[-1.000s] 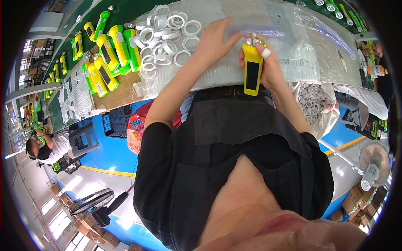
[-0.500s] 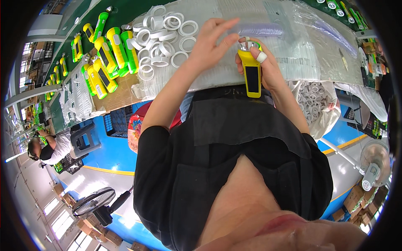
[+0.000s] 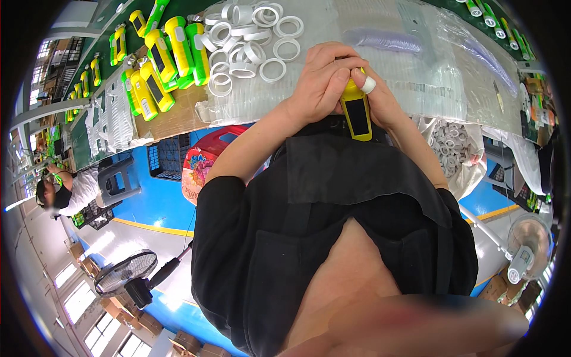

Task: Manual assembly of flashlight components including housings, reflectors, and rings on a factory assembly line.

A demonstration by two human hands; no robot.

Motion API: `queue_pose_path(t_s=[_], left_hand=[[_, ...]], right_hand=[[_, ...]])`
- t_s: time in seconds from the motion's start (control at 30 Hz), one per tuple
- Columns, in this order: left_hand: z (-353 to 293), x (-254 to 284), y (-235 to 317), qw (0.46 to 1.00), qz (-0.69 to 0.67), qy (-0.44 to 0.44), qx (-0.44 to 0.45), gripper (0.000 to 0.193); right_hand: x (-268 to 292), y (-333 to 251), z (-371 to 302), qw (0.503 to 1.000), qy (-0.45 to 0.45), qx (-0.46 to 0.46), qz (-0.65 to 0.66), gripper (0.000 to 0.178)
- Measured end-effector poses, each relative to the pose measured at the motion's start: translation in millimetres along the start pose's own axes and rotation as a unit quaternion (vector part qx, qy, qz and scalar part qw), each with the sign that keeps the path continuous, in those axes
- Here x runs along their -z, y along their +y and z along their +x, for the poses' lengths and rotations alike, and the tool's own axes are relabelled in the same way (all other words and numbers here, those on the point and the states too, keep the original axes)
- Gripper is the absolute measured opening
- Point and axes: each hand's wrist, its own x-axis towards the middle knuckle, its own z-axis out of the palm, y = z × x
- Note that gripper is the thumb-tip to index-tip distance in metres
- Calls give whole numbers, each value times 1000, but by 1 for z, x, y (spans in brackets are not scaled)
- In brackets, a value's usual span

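Note:
A yellow flashlight [image 3: 358, 118] with a dark panel on its body is held upright at the bench's near edge, its head end pointing away from me. My right hand [image 3: 385, 100] grips its upper part from the right; a white wrap [image 3: 369, 85] covers the thumb. From the left, my left hand [image 3: 324, 82] closes over the head end, fingers curled and touching the right hand. Both hands hide the lens end. Left of them lies a loose pile of white rings [image 3: 273, 69]. Farther left are several yellow-and-green flashlights [image 3: 160, 56].
A clear plastic sheet [image 3: 416, 89] covers the bench. Beyond my hands lie stacks of thin clear discs [image 3: 383, 40]. A white sack of rings [image 3: 449, 146] hangs at the near right. More flashlights [image 3: 489, 18] lie at the far right. A red stool [image 3: 208, 157] stands below the bench.
My left hand has come down from beside the flashlight's head and closed over it. The right hand keeps its hold. The view has shifted slightly.

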Motion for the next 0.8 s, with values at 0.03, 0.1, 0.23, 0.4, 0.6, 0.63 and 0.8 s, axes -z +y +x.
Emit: queue_pose_path(t_s=[0.03,0.1,0.23,0.4,0.6,0.63,0.8], left_hand=[[1,1,-1,1000,2,1,0,36],[6,6,-2,998,22,29,-44,33],[6,29,-10,981,134,136,22,51],[-5,61,-36,894,438,-11,92,63],[3,70,-44,874,444,-123,154,56],[7,73,-43,898,401,-91,159,53],[39,78,-14,964,-110,65,232,45]], right_hand=[[-2,1,3,1000,-2,0,0,43],[-4,2,10,996,30,67,-46,40],[1,-22,30,984,-51,167,-35,37],[13,-25,56,963,8,253,-96,51],[14,-23,64,956,12,259,-136,46],[12,-25,64,955,10,263,-135,45],[15,-17,67,958,-11,257,-126,41]])
